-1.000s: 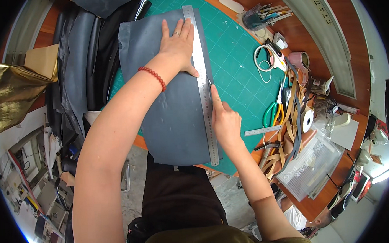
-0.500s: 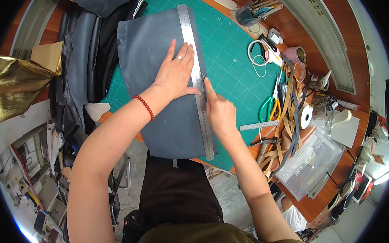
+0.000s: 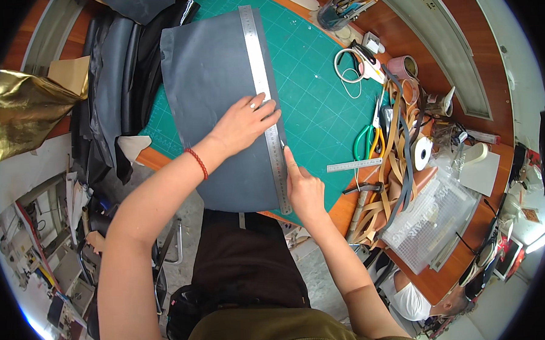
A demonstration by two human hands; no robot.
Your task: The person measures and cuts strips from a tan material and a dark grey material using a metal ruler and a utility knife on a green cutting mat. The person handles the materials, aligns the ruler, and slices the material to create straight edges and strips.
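A dark grey sheet (image 3: 210,75), leather-like, lies on the green cutting mat (image 3: 312,110), its near end reaching the table's front edge. A long steel ruler (image 3: 254,49) runs lengthwise along the sheet's right side, leaving a narrow strip beyond it. My left hand (image 3: 241,124), fingers spread, presses down across the ruler near its middle. My right hand (image 3: 306,196) is closed around a slim knife (image 3: 283,143), the index finger stretched along it. Its dark tip meets the sheet just right of the ruler; the handle is hidden in my hand.
Right of the mat are scissors (image 3: 377,120), a short ruler (image 3: 352,165), tan and dark straps (image 3: 380,208) and a white spool (image 3: 422,150). A tool cup (image 3: 334,15) stands far right. Rolled dark material (image 3: 122,73) and gold sheeting (image 3: 33,116) lie left.
My left hand has slid toward me along the ruler, its fingers now more bent. My right hand has drawn the knife toward me along the ruler's edge. The whole view has shifted slightly.
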